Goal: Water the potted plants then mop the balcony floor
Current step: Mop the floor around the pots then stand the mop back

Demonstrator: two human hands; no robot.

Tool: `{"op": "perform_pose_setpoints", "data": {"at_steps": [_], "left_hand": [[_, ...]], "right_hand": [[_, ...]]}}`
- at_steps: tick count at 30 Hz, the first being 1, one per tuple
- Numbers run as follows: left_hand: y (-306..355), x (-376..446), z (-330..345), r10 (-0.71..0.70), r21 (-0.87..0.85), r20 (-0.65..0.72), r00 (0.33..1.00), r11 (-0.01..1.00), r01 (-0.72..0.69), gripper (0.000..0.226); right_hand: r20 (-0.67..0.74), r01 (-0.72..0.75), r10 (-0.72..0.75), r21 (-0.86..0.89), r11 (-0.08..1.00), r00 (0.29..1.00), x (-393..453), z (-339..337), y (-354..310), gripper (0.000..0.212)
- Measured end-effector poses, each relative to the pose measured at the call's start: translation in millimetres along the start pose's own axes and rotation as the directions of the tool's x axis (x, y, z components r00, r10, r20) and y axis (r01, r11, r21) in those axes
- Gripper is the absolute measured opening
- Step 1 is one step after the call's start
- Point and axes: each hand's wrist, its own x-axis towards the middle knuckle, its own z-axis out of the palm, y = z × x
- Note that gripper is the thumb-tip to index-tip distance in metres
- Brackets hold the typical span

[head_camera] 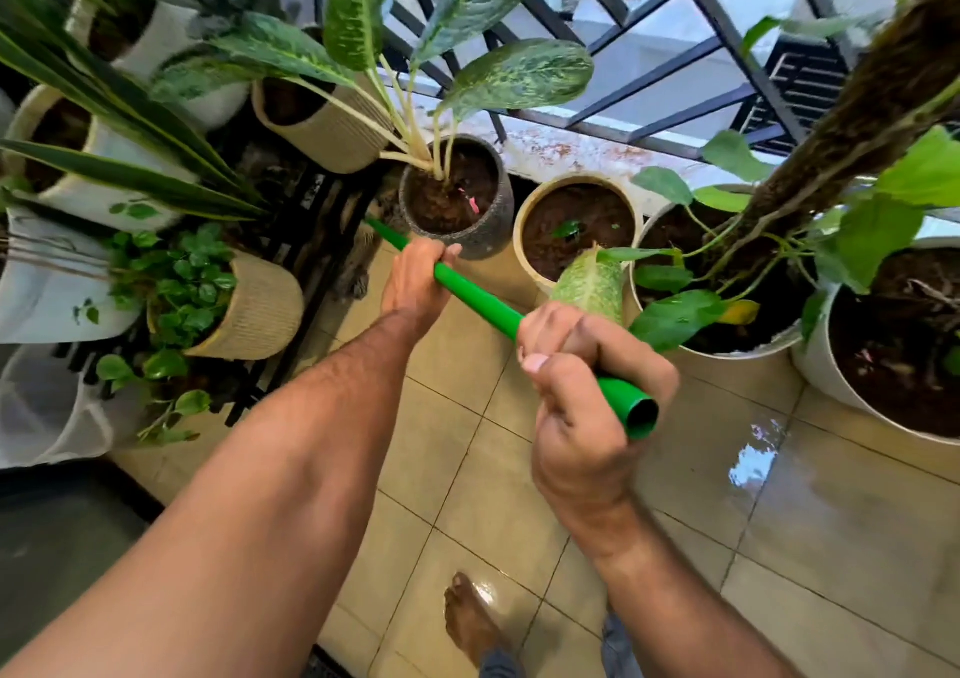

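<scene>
So the balcony floor (pixel 519 495) is beige tile, and the patch over by the right-hand pots is shiny wet, with a puddle-like glare on it. Looks to me like the mopping half is well underway, not finished though, since the tiles nearer the middle read duller and the mop is only now working the far corner.

The potted plants (pixel 452 194) are packed all along the railing (pixel 649 80) and down the left side on a dark rack. Soil in the grey pot and the cream pot (pixel 576 225) next to it looks dark, maybe damp, so watering seems done, but I honestly can't tell for sure from soil colour.

The mop handle (pixel 478 303) is a green pole running diagonally from lower right up toward the gap beside the grey pot. The mop head is mostly hidden down there, just a dark stringy bit showing.

Left hand (pixel 415 282) is wrapped around the pole further down, right hand (pixel 587 391) is clenched around the top end. One bare foot (pixel 470 620) is planted on the tile.
</scene>
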Motion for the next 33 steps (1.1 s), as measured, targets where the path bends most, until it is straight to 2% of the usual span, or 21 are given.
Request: {"op": "perform_pose_setpoints", "data": {"at_steps": [4,13,17,25,29,33], "left_hand": [[-1,4,2,0.042,0.020,0.013,0.999,0.999,-0.042,0.042],[-3,-22,-15,-0.030,-0.005,0.023,0.999,1.000,0.030,0.049],[-2,-38,-22,-0.035,0.026,0.008,0.999,0.999,0.035,0.045],[-17,-98,-26,-0.142,0.036,-0.019,0.990,0.989,0.143,0.042],[-30,-135,-29,-0.207,0.051,-0.014,0.978,0.977,0.208,0.039],[-33,-175,-38,-0.279,-0.022,-0.004,0.960,0.960,0.279,0.040]], "right_hand": [[-0.035,-0.006,0.007,0.009,1.000,0.999,-5,2,3,0.034],[-0.061,0.001,0.002,0.059,0.998,0.998,2,13,-1,0.029],[-0.031,0.025,-0.024,0.026,0.999,0.999,1,19,-8,0.029],[-0.052,-0.048,0.050,0.037,0.998,0.997,-36,29,-25,0.030],[-0.040,-0.103,0.104,0.022,0.994,0.994,-64,39,-40,0.037],[0.010,-0.148,0.148,-0.016,0.989,0.989,-84,50,-67,0.035]]}}
